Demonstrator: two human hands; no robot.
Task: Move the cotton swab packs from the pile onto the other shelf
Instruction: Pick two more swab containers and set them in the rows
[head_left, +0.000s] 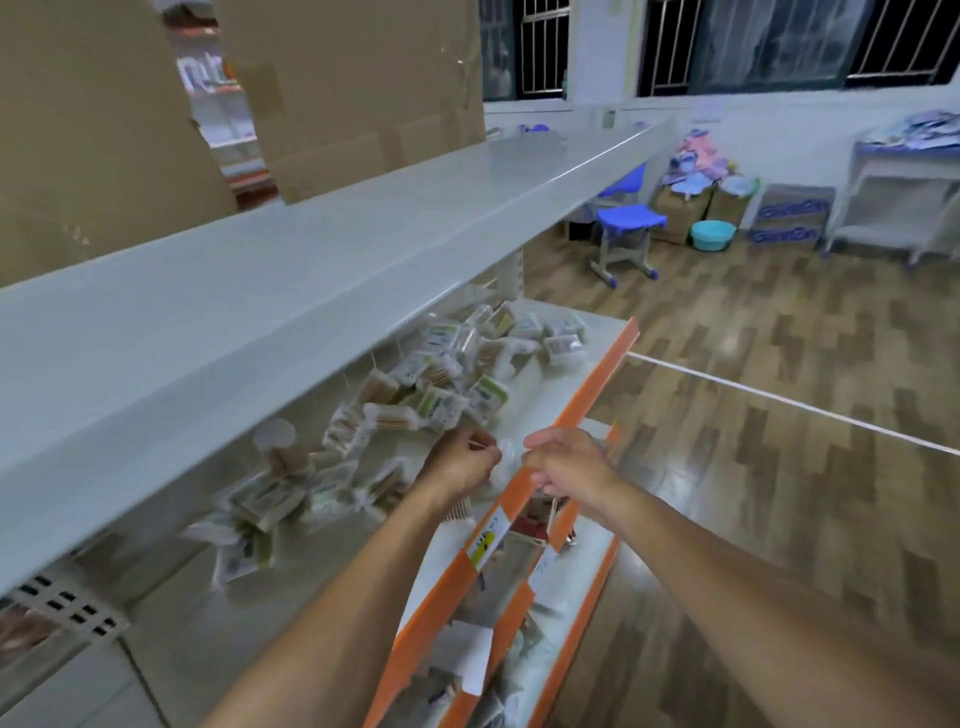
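Note:
A loose pile of cotton swab packs (415, 384) lies scattered along the middle shelf (592, 332), under the bare grey top shelf (322, 260). Both of my hands meet at the shelf's orange front edge (587, 384). My left hand (462, 460) and my right hand (566, 465) together grip a small clear swab pack (506, 460) between them, fingers curled on its ends. Blur hides the pack's detail. A round tub of swabs (278, 447) stands further back on the same shelf.
Lower shelves with orange edges (566, 639) hold more goods below my arms. Brown cardboard sheets (358, 78) stand behind the top shelf. To the right lie wooden floor, a blue chair (626, 223), boxes (792, 218), a teal basin (712, 235) and a white table (904, 202).

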